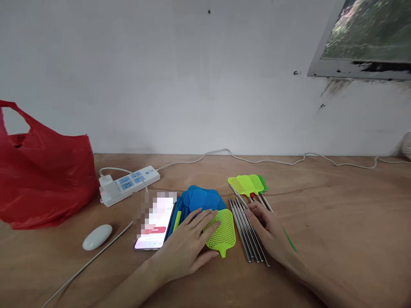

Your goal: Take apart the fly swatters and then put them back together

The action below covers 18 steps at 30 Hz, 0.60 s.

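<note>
My left hand (pixel 189 246) lies flat with fingers stretched out, resting on the edge of a yellow-green mesh swatter head (pixel 223 233) on the wooden table (pixel 337 222). My right hand (pixel 271 233) rests with fingers extended on a row of several metal rods (pixel 245 226). Blue swatter heads (pixel 204 197) are piled just behind my left hand. Assembled yellow and green swatters (pixel 247 184) lie beyond the rods. A thin green stick (pixel 290 241) shows by my right hand.
A lit phone (pixel 156 226) lies left of my left hand. A white power strip (pixel 128 184), a white mouse (pixel 97 236) and cables sit farther left. A red plastic bag (pixel 41 171) stands at the table's left edge. A white wall is behind.
</note>
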Each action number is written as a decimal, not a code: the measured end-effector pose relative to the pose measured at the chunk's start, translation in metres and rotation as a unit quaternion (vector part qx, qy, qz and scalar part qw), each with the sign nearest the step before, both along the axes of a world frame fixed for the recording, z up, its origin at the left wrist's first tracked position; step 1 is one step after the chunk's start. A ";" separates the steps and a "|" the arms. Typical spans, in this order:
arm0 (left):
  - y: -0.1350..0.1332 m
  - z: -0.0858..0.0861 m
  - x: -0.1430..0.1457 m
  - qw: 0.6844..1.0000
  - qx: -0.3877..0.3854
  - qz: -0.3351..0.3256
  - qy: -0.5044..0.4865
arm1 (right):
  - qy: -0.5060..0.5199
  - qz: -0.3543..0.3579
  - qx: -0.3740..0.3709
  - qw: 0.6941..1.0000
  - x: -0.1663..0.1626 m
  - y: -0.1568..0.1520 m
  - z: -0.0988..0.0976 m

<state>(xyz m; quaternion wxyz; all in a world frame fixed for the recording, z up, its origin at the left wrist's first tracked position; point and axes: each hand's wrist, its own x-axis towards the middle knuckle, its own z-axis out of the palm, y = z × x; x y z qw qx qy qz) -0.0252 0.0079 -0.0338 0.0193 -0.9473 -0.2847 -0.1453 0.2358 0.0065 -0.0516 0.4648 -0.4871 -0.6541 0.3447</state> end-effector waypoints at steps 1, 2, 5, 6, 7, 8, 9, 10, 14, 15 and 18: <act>0.001 -0.001 -0.001 1.000 -0.006 0.006 0.001 | 0.006 0.005 -0.004 1.000 -0.001 -0.001 0.001; 0.003 -0.002 -0.002 1.000 -0.015 0.011 0.001 | 0.012 0.008 -0.008 1.000 -0.003 -0.003 0.002; 0.007 -0.005 -0.004 0.998 -0.050 0.024 -0.006 | 0.028 0.015 -0.018 0.999 -0.006 -0.007 0.007; 0.008 -0.005 -0.003 0.998 -0.059 0.030 -0.011 | 0.033 0.017 -0.022 0.999 -0.007 -0.007 0.008; 0.008 -0.005 -0.002 0.997 -0.065 0.035 -0.019 | 0.038 0.019 -0.026 0.999 -0.007 -0.008 0.009; 0.008 -0.003 -0.001 0.996 -0.069 0.038 -0.028 | 0.043 0.017 -0.030 0.998 -0.006 -0.008 0.010; 0.008 -0.002 0.000 0.996 -0.073 0.037 -0.037 | 0.047 0.013 -0.036 0.998 -0.006 -0.008 0.010; 0.007 0.000 0.002 0.995 -0.078 0.035 -0.046 | 0.053 0.006 -0.041 0.998 -0.005 -0.007 0.009; 0.005 0.006 0.005 0.992 -0.099 0.030 -0.072 | 0.067 -0.006 -0.055 0.996 -0.002 -0.002 0.008; 0.005 0.006 0.004 0.992 -0.098 0.030 -0.073 | 0.067 -0.009 -0.053 0.996 -0.002 0.000 0.007; 0.006 0.005 0.001 0.996 -0.076 -0.001 -0.052 | 0.066 -0.022 -0.035 0.997 -0.002 0.003 0.005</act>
